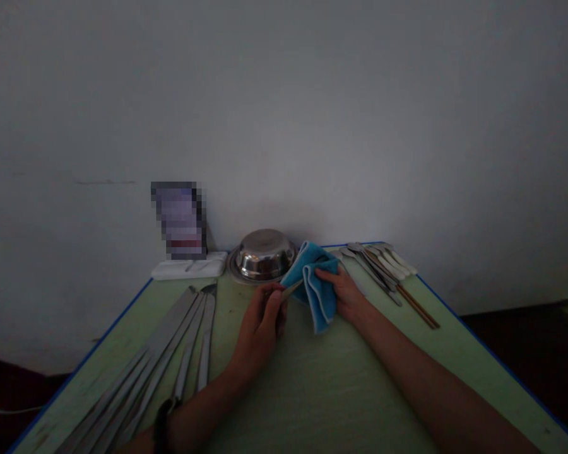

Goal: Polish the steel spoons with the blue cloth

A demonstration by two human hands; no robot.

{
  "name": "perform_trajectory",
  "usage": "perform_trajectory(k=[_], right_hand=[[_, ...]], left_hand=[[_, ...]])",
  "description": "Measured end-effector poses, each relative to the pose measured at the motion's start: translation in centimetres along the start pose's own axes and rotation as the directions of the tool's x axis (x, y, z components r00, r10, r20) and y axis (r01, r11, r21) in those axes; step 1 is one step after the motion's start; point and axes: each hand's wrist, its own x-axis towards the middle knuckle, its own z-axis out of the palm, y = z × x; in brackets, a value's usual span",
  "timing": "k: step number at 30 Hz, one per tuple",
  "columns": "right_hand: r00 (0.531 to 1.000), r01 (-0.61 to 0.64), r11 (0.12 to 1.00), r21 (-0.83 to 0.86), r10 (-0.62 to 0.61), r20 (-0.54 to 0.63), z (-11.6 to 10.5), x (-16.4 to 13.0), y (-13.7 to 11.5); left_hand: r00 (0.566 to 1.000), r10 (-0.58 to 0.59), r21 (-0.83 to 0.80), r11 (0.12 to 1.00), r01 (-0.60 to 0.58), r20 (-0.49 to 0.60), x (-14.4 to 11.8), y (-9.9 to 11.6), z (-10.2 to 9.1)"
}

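My left hand (pixel 262 318) pinches the light handle end of a small utensil (pixel 292 289) above the green table (pixel 322 391). The utensil's other end is wrapped inside a blue cloth (pixel 315 280), which my right hand (pixel 343 291) grips from the right. Both hands hover near the table's far middle, just in front of an upturned steel bowl (pixel 264 253).
Several long metal knives (pixel 170 353) lie in a row at the left. A bunch of spoons and wooden-handled utensils (pixel 388 271) lies at the far right. A white folded towel (pixel 189 267) and a pixelated upright object (pixel 180 219) stand against the grey wall.
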Motion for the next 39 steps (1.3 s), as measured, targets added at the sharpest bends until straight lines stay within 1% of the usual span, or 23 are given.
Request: perform_trajectory(k=[3,7,11,16,21,24,26,29,32,39], right_hand=[[0.999,-0.024,1.000,-0.008,0.023,-0.026,-0.1,0.0,-0.2],[0.994,-0.083,0.996,0.017,0.084,-0.067,-0.3,0.3,-0.4],[0.992,-0.100,0.994,0.051,0.104,-0.070,-0.3,0.5,-0.3],[0.998,-0.012,0.995,0.097,0.018,-0.063,-0.1,0.6,0.1],[0.993,0.040,0.991,0.126,-0.026,-0.116,-0.3,1.0,0.3],[0.993,0.032,0.990,0.136,-0.016,-0.117,-0.4,1.1,0.4],[0.994,0.016,0.991,0.135,-0.001,-0.106,-0.4,1.2,0.4],[0.995,0.002,0.991,0.132,0.011,-0.097,-0.3,1.1,0.3],[0.996,-0.007,0.992,0.126,0.018,-0.092,-0.1,0.8,0.2],[0.996,-0.060,0.994,0.091,0.065,-0.054,0.1,0.3,-0.2]], left_hand=[[1.000,0.007,-0.028,1.000,-0.006,0.018,-0.2,-0.1,0.0],[0.997,0.013,-0.075,0.997,-0.007,0.077,0.1,-0.6,-0.2],[0.993,0.039,-0.070,0.997,-0.031,0.110,0.4,-0.8,-0.4],[0.988,0.053,0.034,0.998,-0.059,0.148,0.4,-0.7,-0.3],[0.981,0.035,0.140,0.988,-0.063,0.193,0.0,-0.7,-0.1],[0.969,0.077,0.247,0.959,-0.136,0.235,-0.2,-0.8,0.0],[0.961,0.128,0.344,0.915,-0.209,0.244,-0.4,-0.9,0.0],[0.956,0.171,0.441,0.858,-0.263,0.238,-0.6,-1.0,-0.1],[0.959,0.182,0.461,0.847,-0.264,0.215,-0.6,-1.0,-0.2],[0.980,0.199,0.432,0.882,-0.188,0.019,0.1,-1.0,-0.6]])
